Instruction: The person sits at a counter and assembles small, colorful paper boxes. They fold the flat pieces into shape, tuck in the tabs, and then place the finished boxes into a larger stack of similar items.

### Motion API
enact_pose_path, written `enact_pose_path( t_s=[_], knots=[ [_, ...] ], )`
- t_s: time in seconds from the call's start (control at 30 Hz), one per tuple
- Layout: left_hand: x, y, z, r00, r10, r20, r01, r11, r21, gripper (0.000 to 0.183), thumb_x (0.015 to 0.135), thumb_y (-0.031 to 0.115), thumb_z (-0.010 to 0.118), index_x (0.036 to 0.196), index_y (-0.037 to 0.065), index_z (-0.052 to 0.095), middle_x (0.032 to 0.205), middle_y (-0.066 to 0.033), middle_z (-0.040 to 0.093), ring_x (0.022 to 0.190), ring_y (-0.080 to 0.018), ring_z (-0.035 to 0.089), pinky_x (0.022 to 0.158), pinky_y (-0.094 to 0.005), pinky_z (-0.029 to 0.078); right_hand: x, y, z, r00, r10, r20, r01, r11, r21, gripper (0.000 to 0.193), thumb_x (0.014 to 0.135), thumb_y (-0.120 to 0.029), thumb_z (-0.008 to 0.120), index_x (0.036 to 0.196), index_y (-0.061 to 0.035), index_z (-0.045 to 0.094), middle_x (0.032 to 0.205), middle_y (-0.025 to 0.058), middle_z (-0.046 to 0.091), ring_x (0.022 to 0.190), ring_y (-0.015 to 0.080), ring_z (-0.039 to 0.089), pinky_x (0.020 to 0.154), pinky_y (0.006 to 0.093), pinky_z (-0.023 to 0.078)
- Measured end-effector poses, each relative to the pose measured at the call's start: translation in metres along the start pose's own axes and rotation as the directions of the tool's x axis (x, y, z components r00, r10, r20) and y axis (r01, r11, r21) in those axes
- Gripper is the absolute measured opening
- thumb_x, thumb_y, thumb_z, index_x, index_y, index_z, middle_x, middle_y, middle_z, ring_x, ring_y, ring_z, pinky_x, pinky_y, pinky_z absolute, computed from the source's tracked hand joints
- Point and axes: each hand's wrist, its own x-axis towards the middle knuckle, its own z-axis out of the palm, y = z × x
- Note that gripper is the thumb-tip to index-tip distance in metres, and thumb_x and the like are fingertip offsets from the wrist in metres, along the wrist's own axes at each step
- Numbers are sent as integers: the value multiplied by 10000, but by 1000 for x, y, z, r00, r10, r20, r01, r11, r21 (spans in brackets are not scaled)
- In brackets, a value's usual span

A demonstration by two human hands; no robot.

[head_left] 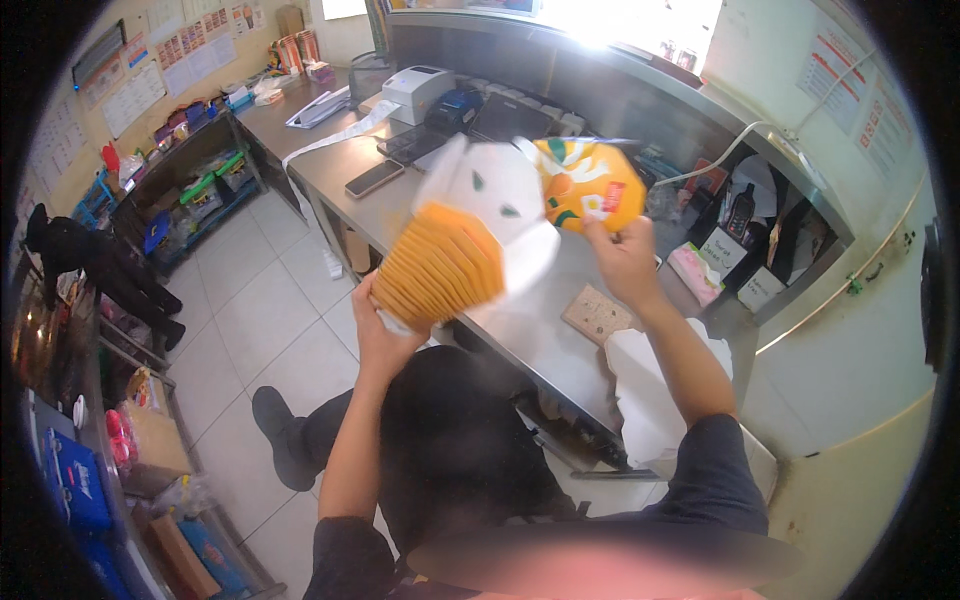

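Over metal counter [535, 335], ridged stack [442, 265], angular yellow card [598, 190]

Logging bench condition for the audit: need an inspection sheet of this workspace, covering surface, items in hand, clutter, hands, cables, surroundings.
Surface: metal counter, partly covered.
Job's things: ridged orange stack; white piece, motion-blurred; yellow patterned piece. Whether they are joined: cannot tell.
Clutter: phone; white printer, paper strip hanging over the counter's edge; brown speckled block.
Hands: left hand grips the orange stack; right hand pinches the yellow piece's lower edge.
Cables: white cable loops near the right-side wall.
Surroundings: tiled floor; posted sheets on the wall.
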Motion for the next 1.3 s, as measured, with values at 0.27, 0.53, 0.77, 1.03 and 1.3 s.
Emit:
enact_pose_path(
  t_s=[0.27, 0.53, 0.77, 1.03, 1.3],
  knots=[
    [-31, 39, -55, 997, -78, -20, 76, 994, -77, 1036, 623, 91, 916, 1502, 100, 368, 1411, -150, 390, 1329, -355, 455, 1057, -449, 498, -3, -62, -22, 924, -309, -226, 320, 947, 14, 187, 958, -67, 692, 1106, 41, 726, 1029, 82, 770, 945, 115, 709, 837, 292, 529],
    [-42, 44, -76, 999, -19, 37, 11, 973, 229, 1053, 593, 78, 903, 1506, 118, 380, 1397, -151, 412, 1346, -359, 439, 1078, -464, 484, -27, -105, -38, 978, -201, 62, 194, 975, 104, 162, 964, -58, 661, 1065, 45, 734, 939, 95, 767, 812, 131, 703, 758, 287, 540],
    [-54, 44, -77, 1000, -22, -1, 22, 976, 218, 1026, 539, 38, 867, 1459, 117, 421, 1325, -171, 460, 1305, -405, 415, 1136, -492, 368, -33, -138, -31, 866, -210, 454, 325, 926, -191, 156, 934, -120, 672, 973, 24, 719, 747, 168, 684, 662, 308, 691, 671, 369, 530],
    [-61, 39, -82, 1000, 3, -13, -1, 982, 190, 1033, 535, 26, 874, 1459, 130, 423, 1340, -176, 440, 1324, -408, 408, 1128, -493, 386, -38, -130, -28, 822, -33, 568, 113, 988, -106, 256, 989, -224, 646, 1014, 17, 729, 801, 194, 696, 747, 305, 680, 693, 409, 512],
    [-74, 26, -82, 999, 1, 54, -13, 976, 217, 1023, 547, 40, 857, 1464, 109, 410, 1388, -177, 414, 1361, -408, 405, 1179, -476, 364, -33, -133, -24, 711, 107, 695, 66, 974, -218, 417, 1004, -316, 594, 882, 72, 683, 806, 244, 620, 803, 356, 625, 796, 475, 490]
  ],
)
